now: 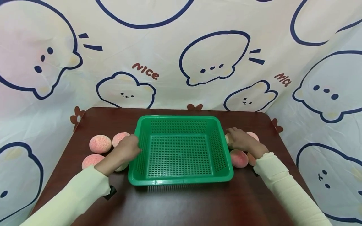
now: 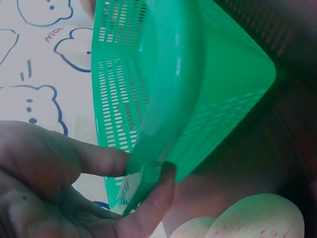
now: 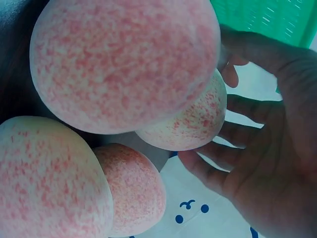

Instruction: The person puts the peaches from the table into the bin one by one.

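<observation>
A green plastic basket [image 1: 181, 155] with perforated walls stands upright at the middle of the table. My left hand [image 1: 128, 149] pinches its left rim [image 2: 181, 74] between thumb and fingers, as the left wrist view shows closely. On the basket's other side, my right hand [image 1: 241, 140] has its fingers round a pale peach [image 3: 198, 121] with pink flecks, close beside the right wall. A larger speckled peach [image 3: 124, 64] partly covers that one in the right wrist view. A redder peach [image 1: 239, 158] lies just in front of the right hand.
Left of the basket lie several pink peaches [image 1: 100, 143], partly hidden by the left forearm. More peaches [image 1: 252, 136] lie around the right hand. The dark brown table [image 1: 181, 207] meets a cartoon-printed cloth [image 1: 169, 94] at its back and sides.
</observation>
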The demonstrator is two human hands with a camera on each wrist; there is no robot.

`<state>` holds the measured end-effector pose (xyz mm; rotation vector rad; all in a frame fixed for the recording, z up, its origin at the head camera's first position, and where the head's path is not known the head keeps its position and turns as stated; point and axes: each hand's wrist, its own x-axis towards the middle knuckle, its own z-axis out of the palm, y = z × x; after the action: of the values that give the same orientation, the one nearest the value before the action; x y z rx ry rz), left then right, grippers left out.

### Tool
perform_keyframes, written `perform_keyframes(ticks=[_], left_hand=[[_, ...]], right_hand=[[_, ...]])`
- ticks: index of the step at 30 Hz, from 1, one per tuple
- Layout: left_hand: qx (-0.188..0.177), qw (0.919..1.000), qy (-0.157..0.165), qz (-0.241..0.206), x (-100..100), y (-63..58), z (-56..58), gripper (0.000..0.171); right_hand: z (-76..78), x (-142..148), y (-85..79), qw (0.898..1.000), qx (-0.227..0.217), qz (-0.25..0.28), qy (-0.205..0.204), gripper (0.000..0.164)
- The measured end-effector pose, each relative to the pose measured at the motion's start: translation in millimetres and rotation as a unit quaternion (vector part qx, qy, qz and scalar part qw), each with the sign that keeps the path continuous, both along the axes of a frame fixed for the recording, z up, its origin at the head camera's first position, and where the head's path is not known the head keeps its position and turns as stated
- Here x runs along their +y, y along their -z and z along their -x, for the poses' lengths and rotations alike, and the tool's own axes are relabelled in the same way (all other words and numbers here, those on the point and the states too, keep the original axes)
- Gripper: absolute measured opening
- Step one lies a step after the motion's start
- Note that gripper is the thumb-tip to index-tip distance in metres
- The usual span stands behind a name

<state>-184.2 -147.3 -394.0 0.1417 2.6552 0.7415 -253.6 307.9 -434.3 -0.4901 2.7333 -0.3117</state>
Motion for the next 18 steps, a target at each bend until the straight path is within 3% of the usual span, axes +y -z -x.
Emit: perform_keyframes(ticks=[3, 7, 12, 18], left_hand=[[-0.012, 0.9997, -0.006, -0.018, -3.4, 0.5, 1.4, 0.018], [-0.022, 0.9986, -0.023, -0.042, -6.8, 1.7, 0.8, 0.006], [-0.031, 0.9966, -0.049, -0.058, -7.8, 4.7, 0.6, 0.009], [-0.022, 0.9964, -0.057, -0.057, -6.7, 7.0, 3.1, 0.003]], right_hand=[[0.5, 0.7, 1.9, 1.0, 0.001, -0.004, 0.0, 0.065], [-1.5, 0.7, 7.1, 1.0, 0.0, 0.004, 0.007, 0.058], [-3.2, -1.3, 12.6, 1.0, 0.012, -0.002, 0.014, 0.057], [-2.2, -3.4, 16.8, 0.999, 0.048, -0.019, 0.014, 0.058]])
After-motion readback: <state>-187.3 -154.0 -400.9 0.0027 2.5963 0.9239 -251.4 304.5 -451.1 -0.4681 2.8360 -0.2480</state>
